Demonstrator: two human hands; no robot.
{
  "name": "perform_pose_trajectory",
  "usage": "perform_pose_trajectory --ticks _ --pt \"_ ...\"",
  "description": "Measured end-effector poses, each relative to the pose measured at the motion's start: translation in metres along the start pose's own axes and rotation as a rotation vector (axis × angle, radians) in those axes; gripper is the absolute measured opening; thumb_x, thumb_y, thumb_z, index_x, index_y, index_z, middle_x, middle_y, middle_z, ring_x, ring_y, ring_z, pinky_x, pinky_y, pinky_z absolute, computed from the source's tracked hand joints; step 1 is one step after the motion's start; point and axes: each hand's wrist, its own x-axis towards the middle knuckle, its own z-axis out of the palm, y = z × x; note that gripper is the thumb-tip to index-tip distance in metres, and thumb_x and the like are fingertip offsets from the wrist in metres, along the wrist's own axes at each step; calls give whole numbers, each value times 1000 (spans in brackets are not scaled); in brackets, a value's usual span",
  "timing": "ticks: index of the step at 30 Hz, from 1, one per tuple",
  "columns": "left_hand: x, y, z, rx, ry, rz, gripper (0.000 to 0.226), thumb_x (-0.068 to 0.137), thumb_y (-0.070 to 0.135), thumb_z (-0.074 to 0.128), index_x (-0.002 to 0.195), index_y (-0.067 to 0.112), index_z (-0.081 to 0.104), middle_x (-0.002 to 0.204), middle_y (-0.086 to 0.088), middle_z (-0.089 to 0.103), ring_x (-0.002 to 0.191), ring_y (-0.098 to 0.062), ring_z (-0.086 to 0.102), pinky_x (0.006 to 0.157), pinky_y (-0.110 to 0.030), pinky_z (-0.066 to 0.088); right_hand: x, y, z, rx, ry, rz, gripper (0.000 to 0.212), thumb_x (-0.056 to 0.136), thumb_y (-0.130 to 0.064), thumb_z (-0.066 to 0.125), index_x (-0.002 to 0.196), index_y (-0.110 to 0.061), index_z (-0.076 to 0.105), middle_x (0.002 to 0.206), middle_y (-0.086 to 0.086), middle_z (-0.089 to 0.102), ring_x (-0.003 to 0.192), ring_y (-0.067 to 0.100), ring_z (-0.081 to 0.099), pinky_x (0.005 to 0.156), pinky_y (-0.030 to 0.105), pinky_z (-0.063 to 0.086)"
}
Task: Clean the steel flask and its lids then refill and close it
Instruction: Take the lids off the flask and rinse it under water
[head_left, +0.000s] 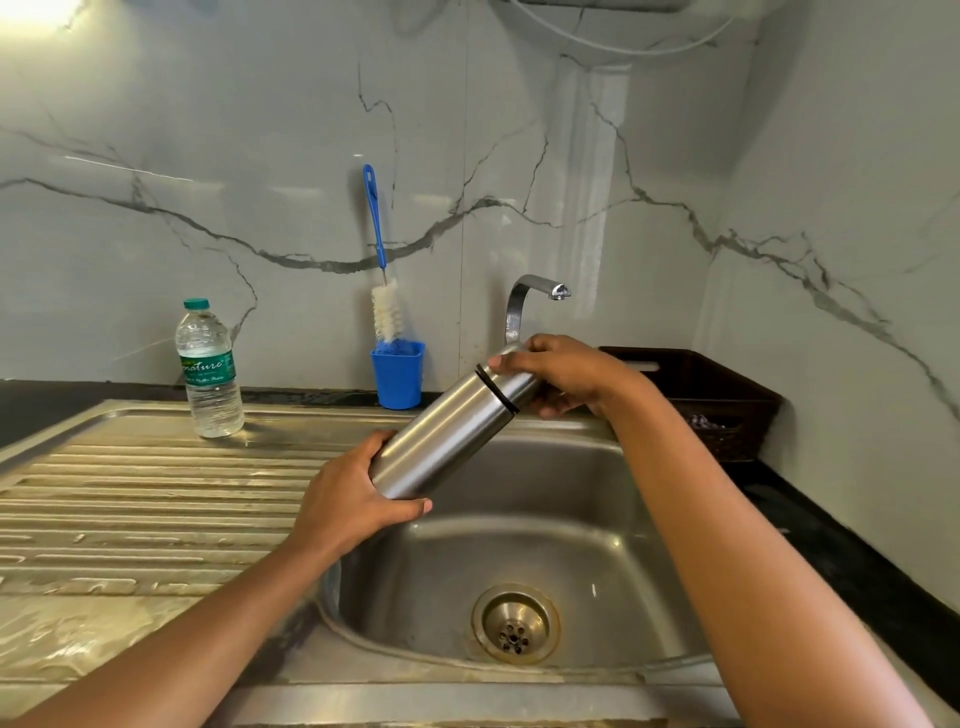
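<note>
Steel pretty much everywhere here. Nearest is the sink (519, 530), with a round drain (516, 623) in the bottom of the basin. The ribbed drainboard (156, 493) runs off to the left and looks wet and a bit grimy.

Over the basin, both hands are on the steel flask (447, 436). It's held tilted in the air, with the bottom end near and left and the top end far and right. The left hand (353, 499) is wrapped round the base of the flask, thumb underneath. The right hand (566, 374) has its fingers curled round the lid (514, 387) at the top end. A black ring (496, 389) shows where the lid meets the body.

Further back on the left, a plastic water bottle (210, 369) with a green cap stands upright at the far edge of the drainboard. To its right is a blue cup (398, 374) with a blue-handled bottle brush (387, 309) standing in it, leaning on the wall. The tap (530, 296) rises just behind the right hand, with its spout pointing right. A dark basket (717, 395) sits on the black table (831, 545) in the far right corner. Behind it all is the grey-veined marble wall (260, 156).
</note>
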Motion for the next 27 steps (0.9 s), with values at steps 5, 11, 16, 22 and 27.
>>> perform_pose_trajectory --ticks 5,11,16,22,27 --pt "1 -5 0 -71 -27 -36 86 58 43 86 131 24 46 105 6 56 89 -12 56 65 -18 40 -2 3 -17 226 -99 -105 52 76 -5 72 122 -25 56 117 9 56 95 21 64 68 31 57" --pt "3 -8 -2 -173 -13 -115 89 45 57 77 122 25 48 100 5 60 84 -11 57 61 -16 40 -2 4 -28 407 13 -142 48 78 0 69 116 -26 58 113 9 56 99 25 61 77 32 54" --pt "3 -8 -20 -358 70 -152 90 38 57 80 118 25 50 100 5 62 84 -10 61 65 -22 47 4 0 -5 444 82 -151 53 77 -4 71 122 -25 52 116 10 59 97 21 63 73 29 53" --pt "9 -24 -63 -546 244 -226 79 59 27 89 127 19 50 106 -2 64 88 -18 65 77 -33 55 7 -7 52 319 23 -173 52 72 -2 76 114 -18 50 110 4 57 102 22 58 84 33 53" --pt "-7 -63 -111 -473 331 -268 81 55 32 90 124 22 50 107 -4 62 92 -25 63 84 -41 53 21 -17 125 242 -92 -217 58 70 4 76 120 -12 54 92 -1 54 85 13 54 84 30 50"
